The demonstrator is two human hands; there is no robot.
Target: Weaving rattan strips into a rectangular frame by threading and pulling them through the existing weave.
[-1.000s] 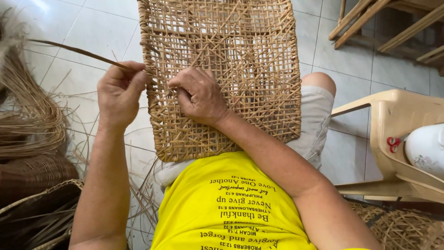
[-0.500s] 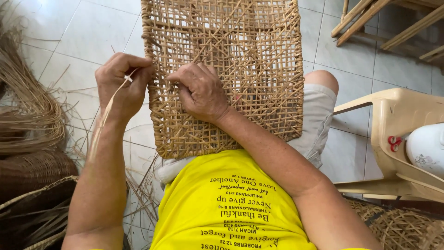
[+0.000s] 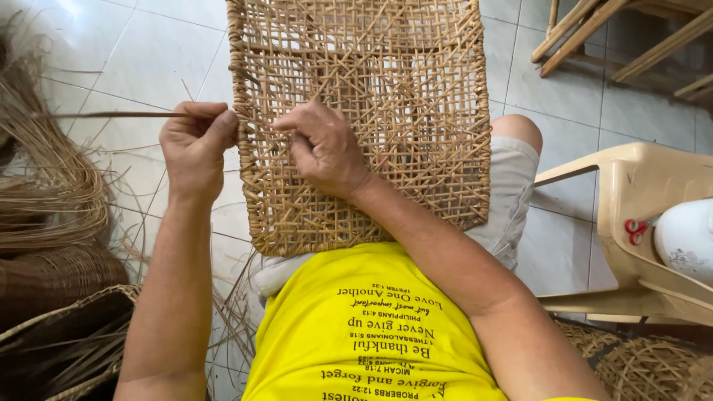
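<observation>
A flat open-weave rattan panel point(image 3: 386, 82) rests upright on my lap, tan and lattice-like. My left hand point(image 3: 194, 148) sits at the panel's left edge, pinching a thin rattan strand point(image 3: 111, 115) that runs out to the left. My right hand point(image 3: 323, 148) presses flat-fingered on the panel's face near that same edge, its fingers curled against the weave. I wear a yellow shirt and light shorts.
Coils of loose rattan strips point(image 3: 44, 186) and dark woven baskets point(image 3: 52, 275) lie at the left on the white tile floor. A beige plastic chair point(image 3: 639, 223) stands at the right, a white bowl-like thing point(image 3: 687, 238) on it. Wooden furniture legs point(image 3: 624, 37) at top right.
My left hand has drawn the strand through the edge and out level to the left; half a second ago the strand hung down below the hand. The right hand stays on the panel.
</observation>
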